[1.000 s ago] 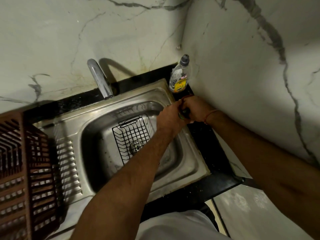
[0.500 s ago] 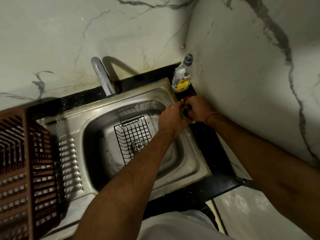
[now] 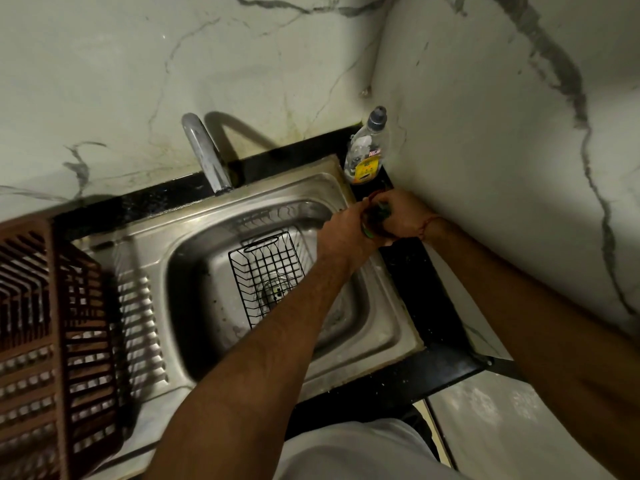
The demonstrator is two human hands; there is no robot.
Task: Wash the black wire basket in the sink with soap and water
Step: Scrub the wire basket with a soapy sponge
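Little is changed from a second ago: both hands are kept together at the far right corner of the sink (image 3: 332,174), and only the view is shifted slightly. The left hand (image 3: 346,233) and the right hand (image 3: 401,220) are both curled round a small dark-green item (image 3: 377,216), probably a scrubber, though it is too hidden to name with certainty. The black wire basket (image 3: 266,271) is left untouched on the sink floor, over the drain, partly covered by the left forearm. No water is seen running from the tap (image 3: 204,150), so washing is judged not yet begun; the scrubber is probably being readied. The soap bottle (image 3: 367,150) stands just behind the hands, close to the wall corner, so little room is offered there. Open room is found over the basin; the brown crate (image 3: 52,341) bounds the left side of the surface.
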